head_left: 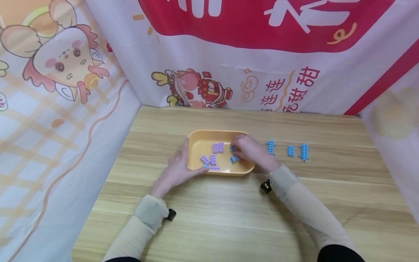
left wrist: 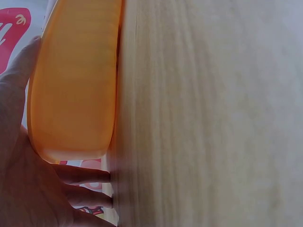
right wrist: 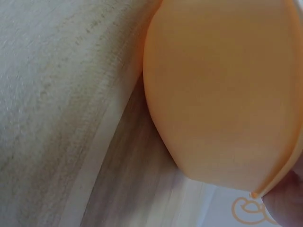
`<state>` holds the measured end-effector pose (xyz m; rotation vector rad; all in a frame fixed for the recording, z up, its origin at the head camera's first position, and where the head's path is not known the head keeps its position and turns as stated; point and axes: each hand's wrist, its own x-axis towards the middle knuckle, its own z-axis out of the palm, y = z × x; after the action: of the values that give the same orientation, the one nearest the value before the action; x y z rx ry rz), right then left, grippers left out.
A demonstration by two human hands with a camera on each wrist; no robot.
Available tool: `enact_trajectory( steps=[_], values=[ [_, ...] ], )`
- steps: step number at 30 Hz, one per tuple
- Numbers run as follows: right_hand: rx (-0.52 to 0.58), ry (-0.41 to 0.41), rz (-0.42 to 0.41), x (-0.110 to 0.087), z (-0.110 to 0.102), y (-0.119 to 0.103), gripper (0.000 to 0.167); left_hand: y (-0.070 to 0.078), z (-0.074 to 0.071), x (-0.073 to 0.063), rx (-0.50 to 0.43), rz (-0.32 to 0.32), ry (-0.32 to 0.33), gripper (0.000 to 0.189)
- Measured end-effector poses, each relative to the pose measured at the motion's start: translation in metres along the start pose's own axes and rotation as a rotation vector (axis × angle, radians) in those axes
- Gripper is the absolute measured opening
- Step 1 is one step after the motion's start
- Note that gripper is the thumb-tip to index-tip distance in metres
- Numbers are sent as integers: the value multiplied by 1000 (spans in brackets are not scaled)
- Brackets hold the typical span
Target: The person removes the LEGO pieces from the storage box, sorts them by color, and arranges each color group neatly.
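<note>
An orange-yellow plastic tray (head_left: 199, 136) stands on the wooden table with several building bricks inside. Purple bricks (head_left: 218, 147) lie in its middle and front left; a blue brick (head_left: 233, 159) is near the right end. My left hand (head_left: 176, 168) holds the tray's left end, thumb along the front rim and fingers around the side. From the right, my right hand (head_left: 247, 147) reaches over the rim, its fingers bent down among the blue bricks; I cannot tell whether it pinches one. In the right wrist view the tray's outer wall (right wrist: 222, 94) hides most of that hand.
Right of the tray on the table (head_left: 222, 214) lie a blue studded piece with side pegs (head_left: 271, 147), a plain blue brick (head_left: 290, 151) and a longer blue pegged piece (head_left: 304, 152). Printed cloth (head_left: 203, 65) hangs behind the table's back edge.
</note>
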<state>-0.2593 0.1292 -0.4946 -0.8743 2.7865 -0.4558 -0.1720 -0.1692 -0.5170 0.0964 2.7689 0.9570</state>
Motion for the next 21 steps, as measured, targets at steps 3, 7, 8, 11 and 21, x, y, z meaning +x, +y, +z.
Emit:
enact_trajectory(
  steps=[3,7,8,11,21],
  values=[
    [-8,13,-5,2,2,0,23,2,-1,-1,-4,-8,-4,147],
    [-17,31,-13,2,6,0,18,3,-1,-1,-7,-17,-9,147],
    [-20,35,-13,2,6,0,18,3,-1,-1,-8,-18,-11,147],
    [-14,49,-9,1,8,0,17,3,-1,-1,-9,-23,-16,147],
    [79,187,-35,-17,-11,0,23,3,-1,0,-6,-16,-10,146]
  ],
)
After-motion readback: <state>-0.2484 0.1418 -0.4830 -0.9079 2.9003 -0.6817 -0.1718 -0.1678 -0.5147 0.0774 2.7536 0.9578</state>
